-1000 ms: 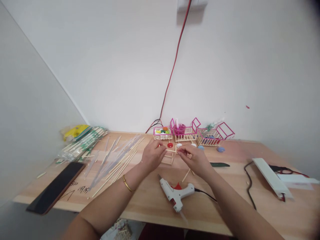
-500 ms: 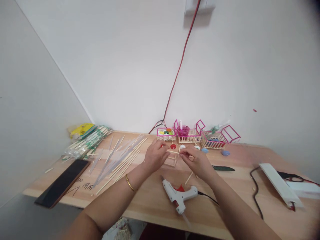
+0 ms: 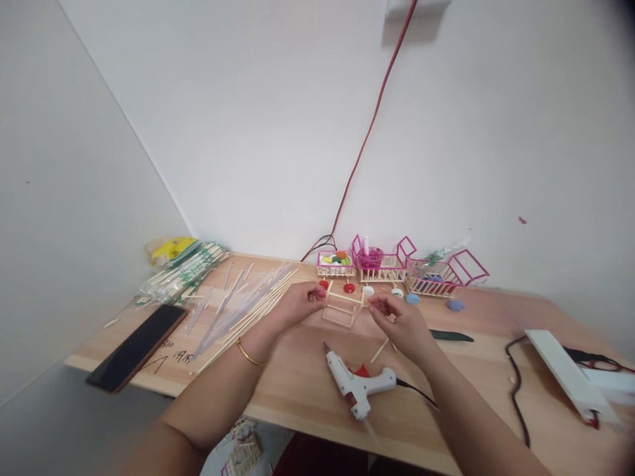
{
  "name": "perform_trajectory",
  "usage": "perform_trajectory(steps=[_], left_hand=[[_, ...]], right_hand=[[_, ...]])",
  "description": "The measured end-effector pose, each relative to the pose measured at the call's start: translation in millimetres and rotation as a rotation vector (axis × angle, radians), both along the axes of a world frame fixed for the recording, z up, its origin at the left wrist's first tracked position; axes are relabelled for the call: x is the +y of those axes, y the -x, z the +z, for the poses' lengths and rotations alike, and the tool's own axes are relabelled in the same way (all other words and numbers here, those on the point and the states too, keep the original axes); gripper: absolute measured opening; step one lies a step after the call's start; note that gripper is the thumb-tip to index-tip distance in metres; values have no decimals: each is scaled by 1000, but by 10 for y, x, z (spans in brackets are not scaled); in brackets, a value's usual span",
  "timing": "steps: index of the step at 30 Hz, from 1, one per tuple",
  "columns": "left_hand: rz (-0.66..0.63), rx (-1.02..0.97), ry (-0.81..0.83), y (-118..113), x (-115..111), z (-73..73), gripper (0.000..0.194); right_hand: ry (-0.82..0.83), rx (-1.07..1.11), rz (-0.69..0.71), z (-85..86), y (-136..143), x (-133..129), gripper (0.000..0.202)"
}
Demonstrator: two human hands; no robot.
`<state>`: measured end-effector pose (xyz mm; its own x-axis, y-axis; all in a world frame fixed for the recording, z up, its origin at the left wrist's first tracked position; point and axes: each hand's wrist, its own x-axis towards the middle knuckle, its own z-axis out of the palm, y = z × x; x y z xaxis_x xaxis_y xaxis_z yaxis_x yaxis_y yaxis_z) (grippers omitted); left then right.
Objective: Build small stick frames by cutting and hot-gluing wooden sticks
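A small frame of pale wooden sticks (image 3: 342,308) stands on the table between my hands. My left hand (image 3: 303,301) pinches its upper left corner, fingers pressed together. At the upper right corner, my right hand (image 3: 397,320) has thumb and finger closed on the same frame. A white glue gun (image 3: 358,387) with a red trigger lies nearer to me, below the frame. Just behind the frame are red bottle caps (image 3: 349,288) and white ones (image 3: 368,291).
Along the wall stand stick carts with pink edges (image 3: 381,271). Loose sticks (image 3: 258,307), a bag of sticks (image 3: 191,271) and a black phone (image 3: 136,347) lie left. A green blade (image 3: 451,336) and a white power strip (image 3: 565,370) lie right.
My hands have moved slightly apart, and more of the stick frame shows between them. The whole view has shifted a little.
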<state>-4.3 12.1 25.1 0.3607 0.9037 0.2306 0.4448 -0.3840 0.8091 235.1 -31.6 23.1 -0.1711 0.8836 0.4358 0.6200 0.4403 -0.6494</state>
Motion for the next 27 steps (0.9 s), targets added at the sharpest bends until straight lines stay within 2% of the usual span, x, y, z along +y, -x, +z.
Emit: perform_trajectory(steps=[6, 12, 27], left_hand=[[-42, -83, 100, -16, 12, -29, 18], [-43, -80, 117, -22, -4, -5, 15], [-47, -86, 71, -17, 15, -81, 14]], right_hand=[[88, 147, 60, -127, 56, 33, 23], [40, 88, 52, -108, 95, 21, 19], [-150, -105, -7, -32, 108, 16, 13]])
